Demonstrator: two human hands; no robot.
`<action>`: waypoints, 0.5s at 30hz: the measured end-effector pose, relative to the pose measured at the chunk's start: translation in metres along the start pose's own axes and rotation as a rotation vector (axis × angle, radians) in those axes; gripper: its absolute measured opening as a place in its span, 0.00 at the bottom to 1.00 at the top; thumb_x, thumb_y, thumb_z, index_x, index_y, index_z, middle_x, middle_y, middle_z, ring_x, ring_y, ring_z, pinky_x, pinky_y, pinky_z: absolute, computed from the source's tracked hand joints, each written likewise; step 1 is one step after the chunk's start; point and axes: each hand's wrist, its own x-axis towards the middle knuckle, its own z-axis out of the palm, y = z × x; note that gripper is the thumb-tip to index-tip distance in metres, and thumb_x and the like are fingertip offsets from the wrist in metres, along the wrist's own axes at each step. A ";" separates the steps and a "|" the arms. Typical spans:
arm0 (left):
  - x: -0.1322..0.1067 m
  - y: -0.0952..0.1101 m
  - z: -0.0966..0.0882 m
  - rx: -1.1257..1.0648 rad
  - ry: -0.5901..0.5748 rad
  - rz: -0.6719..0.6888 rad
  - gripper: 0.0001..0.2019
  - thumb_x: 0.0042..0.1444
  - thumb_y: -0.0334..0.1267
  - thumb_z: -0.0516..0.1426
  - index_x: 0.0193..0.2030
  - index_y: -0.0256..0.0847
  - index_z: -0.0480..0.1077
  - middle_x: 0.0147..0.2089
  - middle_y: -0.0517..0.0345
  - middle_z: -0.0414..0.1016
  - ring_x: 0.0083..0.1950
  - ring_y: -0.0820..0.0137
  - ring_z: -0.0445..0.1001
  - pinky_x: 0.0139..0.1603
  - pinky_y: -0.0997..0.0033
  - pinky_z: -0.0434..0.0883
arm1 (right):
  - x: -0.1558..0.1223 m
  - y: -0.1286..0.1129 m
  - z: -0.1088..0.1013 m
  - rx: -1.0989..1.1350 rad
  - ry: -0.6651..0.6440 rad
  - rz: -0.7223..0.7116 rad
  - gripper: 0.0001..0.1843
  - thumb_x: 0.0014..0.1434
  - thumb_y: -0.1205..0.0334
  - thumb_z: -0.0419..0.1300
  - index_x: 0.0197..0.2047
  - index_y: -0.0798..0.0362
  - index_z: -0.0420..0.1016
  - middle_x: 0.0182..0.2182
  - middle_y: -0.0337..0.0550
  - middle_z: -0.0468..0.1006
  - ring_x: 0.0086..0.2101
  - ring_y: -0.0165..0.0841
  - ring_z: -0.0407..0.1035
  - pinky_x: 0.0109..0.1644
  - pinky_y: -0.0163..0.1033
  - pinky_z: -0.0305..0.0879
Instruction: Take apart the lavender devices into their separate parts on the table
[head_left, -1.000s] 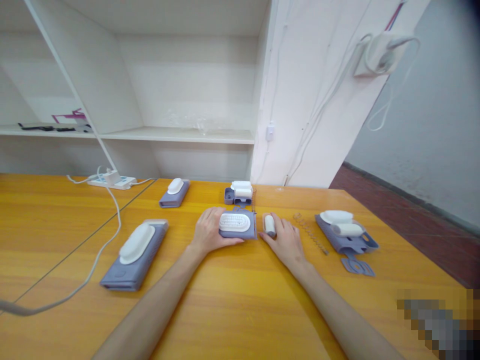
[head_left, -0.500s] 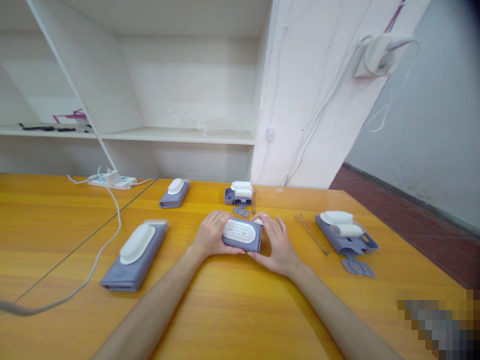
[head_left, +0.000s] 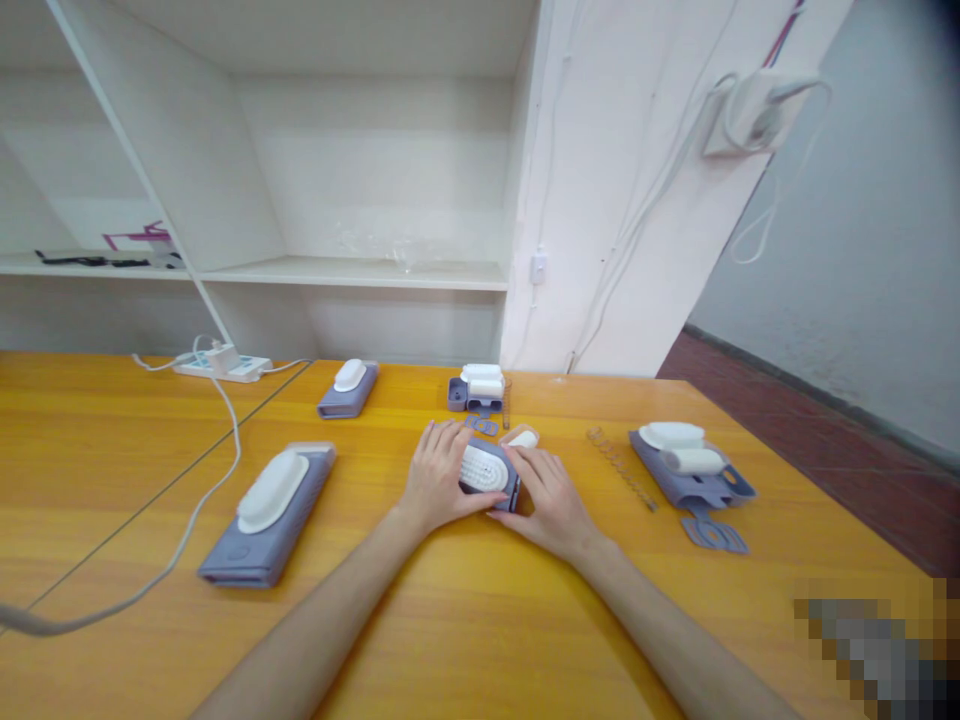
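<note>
Right grip (head_left: 553, 500), earlier apart, now joins my left grip (head_left: 436, 472), clamping the white-studded, purple-grey plastic box (head_left: 486, 468) between; seemingly steadier.

at the upper left and upper middle of the frame stands white shelving (head_left: 375, 160). on its shelf at the left, a pink item (head_left: 141, 240) sits behind a thin black object (head_left: 94, 261); at upper middle lies crumpled clear plastic (head_left: 405, 256). at left, below the shelf, a white power strip (head_left: 247, 369) holds a plug (head_left: 223, 355), and a pale cable (head_left: 45, 625) curves down to the lower left edge. a white pillar (head_left: 592, 180) fills the upper right of centre, bearing a small white box (head_left: 538, 267) and, further right, a socket box (head_left: 746, 118) with looped wire. reddish floor tiles (head_left: 817, 450) show at the right.
</note>
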 end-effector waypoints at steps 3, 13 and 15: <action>0.000 0.013 0.004 0.014 0.028 -0.134 0.45 0.37 0.65 0.60 0.58 0.40 0.57 0.60 0.40 0.60 0.62 0.47 0.58 0.62 0.44 0.57 | 0.000 0.000 0.000 -0.026 0.007 0.001 0.40 0.53 0.49 0.61 0.64 0.52 0.52 0.50 0.54 0.67 0.48 0.45 0.63 0.50 0.52 0.63; -0.003 0.021 0.014 -0.029 0.047 -0.315 0.50 0.33 0.65 0.61 0.61 0.42 0.52 0.66 0.36 0.50 0.65 0.45 0.54 0.58 0.42 0.60 | 0.000 -0.001 0.002 -0.071 0.000 0.028 0.39 0.53 0.47 0.60 0.64 0.53 0.53 0.49 0.54 0.66 0.46 0.46 0.62 0.50 0.52 0.62; -0.003 0.021 0.014 -0.043 0.032 -0.309 0.51 0.33 0.65 0.61 0.62 0.42 0.51 0.65 0.37 0.52 0.66 0.46 0.53 0.59 0.43 0.59 | -0.001 -0.001 0.002 -0.069 -0.002 0.038 0.39 0.53 0.47 0.60 0.63 0.54 0.54 0.48 0.54 0.66 0.46 0.45 0.62 0.49 0.52 0.62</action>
